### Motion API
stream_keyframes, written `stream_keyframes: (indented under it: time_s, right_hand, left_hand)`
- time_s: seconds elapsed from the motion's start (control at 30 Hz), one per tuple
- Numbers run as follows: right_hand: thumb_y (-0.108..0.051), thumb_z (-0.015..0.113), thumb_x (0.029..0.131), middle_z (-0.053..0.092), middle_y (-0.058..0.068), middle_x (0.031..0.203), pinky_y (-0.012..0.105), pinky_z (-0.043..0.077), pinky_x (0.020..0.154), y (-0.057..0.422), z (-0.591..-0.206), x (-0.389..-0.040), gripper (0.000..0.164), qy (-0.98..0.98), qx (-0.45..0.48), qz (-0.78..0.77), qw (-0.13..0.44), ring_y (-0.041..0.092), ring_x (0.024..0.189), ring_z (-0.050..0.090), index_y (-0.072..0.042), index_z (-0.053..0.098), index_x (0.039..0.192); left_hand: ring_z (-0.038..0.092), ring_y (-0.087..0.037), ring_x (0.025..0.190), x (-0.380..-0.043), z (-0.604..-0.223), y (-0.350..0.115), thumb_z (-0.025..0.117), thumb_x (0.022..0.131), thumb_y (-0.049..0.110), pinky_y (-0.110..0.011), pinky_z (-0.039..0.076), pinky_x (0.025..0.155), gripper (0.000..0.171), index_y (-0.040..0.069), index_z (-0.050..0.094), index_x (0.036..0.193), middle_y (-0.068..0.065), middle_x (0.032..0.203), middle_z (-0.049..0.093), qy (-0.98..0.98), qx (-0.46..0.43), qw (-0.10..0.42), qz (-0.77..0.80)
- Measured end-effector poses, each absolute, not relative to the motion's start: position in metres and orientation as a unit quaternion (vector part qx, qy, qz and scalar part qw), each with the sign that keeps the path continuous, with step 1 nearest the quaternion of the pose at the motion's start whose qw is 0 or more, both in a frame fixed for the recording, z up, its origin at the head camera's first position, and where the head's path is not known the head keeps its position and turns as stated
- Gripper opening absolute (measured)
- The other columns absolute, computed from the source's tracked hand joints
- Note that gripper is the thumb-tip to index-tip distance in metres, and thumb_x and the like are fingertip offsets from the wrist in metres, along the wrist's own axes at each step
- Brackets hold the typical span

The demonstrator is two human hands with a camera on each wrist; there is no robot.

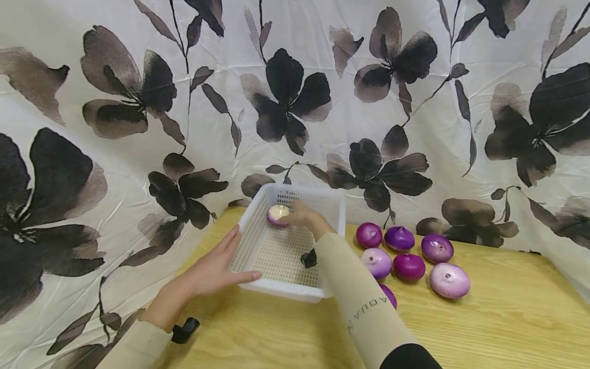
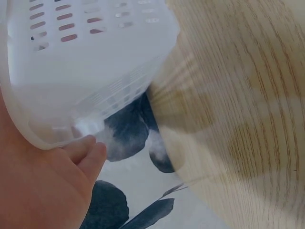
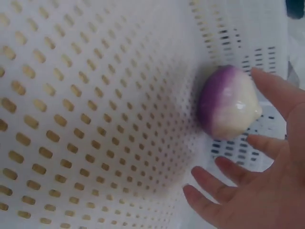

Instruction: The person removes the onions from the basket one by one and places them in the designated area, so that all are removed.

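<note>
A white perforated plastic basket (image 1: 290,293) stands on the wooden table. Inside it, near the far left corner, lies one onion (image 1: 276,215), purple on one side and pale on the other. My right hand (image 1: 301,215) reaches into the basket beside this onion. In the right wrist view the fingers of that hand (image 3: 248,191) are spread, with thumb and index finger close to the onion (image 3: 224,102) and nothing gripped. My left hand (image 1: 214,271) rests against the basket's near left corner, fingers extended along its left side and thumb at the front rim; its fingertips (image 2: 97,152) touch the outside.
To the right of the basket, several purple onions (image 1: 409,267) sit grouped on the table (image 1: 507,307), some dark and some paler, one partly behind my right sleeve (image 1: 364,297). A floral cloth (image 1: 295,128) hangs behind the table and along its left side.
</note>
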State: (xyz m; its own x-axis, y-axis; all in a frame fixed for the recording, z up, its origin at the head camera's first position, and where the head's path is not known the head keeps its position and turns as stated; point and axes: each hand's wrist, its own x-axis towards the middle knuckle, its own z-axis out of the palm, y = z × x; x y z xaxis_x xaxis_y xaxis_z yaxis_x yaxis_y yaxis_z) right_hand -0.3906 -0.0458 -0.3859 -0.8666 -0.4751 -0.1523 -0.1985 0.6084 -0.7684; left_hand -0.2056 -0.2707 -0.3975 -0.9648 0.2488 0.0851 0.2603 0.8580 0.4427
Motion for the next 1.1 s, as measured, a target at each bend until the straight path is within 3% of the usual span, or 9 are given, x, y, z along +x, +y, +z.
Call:
stream_keyframes:
  time_s: [0.1, 0.37, 0.53, 0.67, 0.93, 1.1]
  right_hand:
    - [-0.029, 0.07, 0.097, 0.054, 0.024, 0.146, 0.049, 0.036, 0.118, -0.049, -0.39, -0.391, 0.068, 0.878, -0.213, -0.393, 0.171, 0.039, 0.136, 0.05, 0.005, 0.044, 0.149]
    - [-0.03, 0.076, 0.093, 0.05, 0.019, 0.15, 0.046, 0.042, 0.113, -0.059, -0.397, -0.39, 0.076, 0.9, -0.218, -0.344, 0.154, 0.035, 0.135, 0.05, -0.003, 0.04, 0.155]
    - [-0.027, 0.082, 0.088, 0.059, 0.014, 0.131, 0.04, 0.055, 0.092, -0.06, -0.398, -0.387, 0.067, 0.891, -0.253, -0.337, 0.167, 0.027, 0.109, 0.059, -0.008, 0.05, 0.145]
    - [-0.028, 0.084, 0.087, 0.057, 0.014, 0.126, 0.038, 0.06, 0.082, -0.057, -0.395, -0.386, 0.073, 0.883, -0.253, -0.35, 0.186, 0.022, 0.095, 0.06, -0.008, 0.048, 0.147]
    - [-0.026, 0.082, 0.088, 0.058, 0.02, 0.127, 0.046, 0.06, 0.084, -0.039, -0.362, -0.386, 0.079, 0.873, -0.264, -0.378, 0.162, 0.032, 0.087, 0.068, -0.005, 0.042, 0.153]
    - [-0.029, 0.079, 0.091, 0.059, 0.017, 0.123, 0.038, 0.058, 0.075, -0.015, -0.337, -0.374, 0.078, 0.864, -0.267, -0.392, 0.169, 0.036, 0.094, 0.067, -0.006, 0.039, 0.155]
  left_hand:
    - [0.022, -0.048, 0.151, -0.204, -0.396, -0.269, 0.065, 0.083, 0.077, -0.064, 0.028, 0.117, 0.125, -0.005, 0.011, 0.162, -0.017, 0.171, 0.001, -0.963, -0.132, 0.014, -0.233]
    - [0.022, -0.047, 0.151, -0.204, -0.397, -0.271, 0.064, 0.083, 0.078, -0.063, 0.028, 0.118, 0.126, -0.005, 0.011, 0.161, -0.017, 0.172, 0.001, -0.965, -0.13, 0.014, -0.229]
    - [0.022, -0.046, 0.152, -0.207, -0.397, -0.27, 0.063, 0.082, 0.08, -0.063, 0.028, 0.118, 0.126, -0.004, 0.012, 0.162, -0.016, 0.172, 0.0, -0.965, -0.129, 0.017, -0.227]
    - [0.023, -0.046, 0.151, -0.206, -0.397, -0.269, 0.064, 0.081, 0.08, -0.063, 0.03, 0.117, 0.127, -0.003, 0.012, 0.162, -0.016, 0.172, 0.001, -0.964, -0.128, 0.011, -0.231]
    - [0.022, -0.047, 0.151, -0.206, -0.394, -0.268, 0.065, 0.083, 0.077, -0.065, 0.03, 0.116, 0.125, -0.005, 0.011, 0.161, -0.018, 0.171, 0.001, -0.966, -0.133, 0.014, -0.223]
    - [0.023, -0.048, 0.151, -0.206, -0.393, -0.268, 0.066, 0.083, 0.076, -0.066, 0.03, 0.116, 0.125, -0.004, 0.009, 0.162, -0.019, 0.171, 0.001, -0.965, -0.129, 0.009, -0.228]
